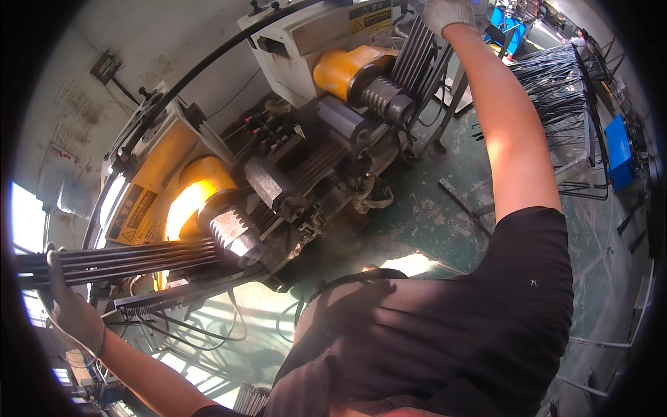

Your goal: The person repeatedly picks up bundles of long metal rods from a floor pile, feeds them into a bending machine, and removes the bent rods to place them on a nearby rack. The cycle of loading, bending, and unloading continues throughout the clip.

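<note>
Long dark metal bars (pixel 160 258) lie side by side as a bundle through a two-headed machine. My left hand (pixel 75 313), in a pale work glove, is closed around their left end, its thumb up over the edge of the bundle. Far out to the upper right, my gloved right hand (pixel 450 15) grips the other end of the bars (pixel 415 52); its fingers are partly hidden at the picture's top edge. Between my hands, the bars pass the left ridged clamp cylinder (pixel 235 231) and the right ridged cylinder (pixel 386 97).
Yellow housings (pixel 340 71) carry the cylinders. Dark blocks (pixel 272 184) sit along the machine bed. A black hose (pixel 201 66) arches above. On the right, a rack (pixel 590 132) holds many thin dark rods near a blue box (pixel 617 153). A metal bar frame (pixel 464 207) stands on the green floor.
</note>
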A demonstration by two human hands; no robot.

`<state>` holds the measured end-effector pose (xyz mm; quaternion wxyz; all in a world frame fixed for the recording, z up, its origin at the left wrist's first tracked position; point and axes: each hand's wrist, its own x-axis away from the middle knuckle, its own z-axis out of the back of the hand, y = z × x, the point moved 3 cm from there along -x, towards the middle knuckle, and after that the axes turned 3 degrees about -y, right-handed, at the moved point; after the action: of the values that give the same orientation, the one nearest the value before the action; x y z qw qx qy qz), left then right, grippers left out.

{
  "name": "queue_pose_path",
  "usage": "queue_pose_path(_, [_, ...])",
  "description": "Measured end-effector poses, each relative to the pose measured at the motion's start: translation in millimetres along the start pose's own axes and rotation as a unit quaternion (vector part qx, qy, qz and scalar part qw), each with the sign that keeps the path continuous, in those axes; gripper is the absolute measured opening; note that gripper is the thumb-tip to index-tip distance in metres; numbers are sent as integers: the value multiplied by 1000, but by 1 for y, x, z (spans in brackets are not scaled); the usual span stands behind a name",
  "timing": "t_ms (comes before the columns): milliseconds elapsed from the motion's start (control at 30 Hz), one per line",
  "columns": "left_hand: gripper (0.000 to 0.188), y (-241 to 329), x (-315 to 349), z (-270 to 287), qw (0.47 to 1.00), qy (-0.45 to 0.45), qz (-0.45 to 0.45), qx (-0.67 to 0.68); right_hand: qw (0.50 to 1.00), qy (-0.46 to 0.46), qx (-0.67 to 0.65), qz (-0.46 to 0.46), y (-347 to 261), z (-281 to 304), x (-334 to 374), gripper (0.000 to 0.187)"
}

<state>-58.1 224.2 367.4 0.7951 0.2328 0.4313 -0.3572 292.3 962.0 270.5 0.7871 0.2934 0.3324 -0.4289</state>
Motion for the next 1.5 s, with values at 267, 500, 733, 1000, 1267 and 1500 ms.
queue_pose_path(267, [33,85,-49,-52,976,-61,54,200,983,71,-137,-95,-30,76,-90,63])
queue_pose_path(500, [38,113,-47,-85,926,-119,102,343,995,54,9,86,-64,68,-171,32])
queue_pose_path(733, [42,109,-44,-93,888,-138,111,425,988,82,-110,77,-65,38,-173,26])
queue_pose_path(1000, [41,101,-41,-91,897,-145,105,405,990,27,-29,138,-74,35,-180,25])
queue_pose_path(1267, [45,95,-44,-89,908,-150,92,380,993,19,-81,81,-79,43,-167,25])
queue_pose_path(1500, [43,89,-50,-96,909,-153,140,362,993,18,-99,55,-80,44,-156,25])
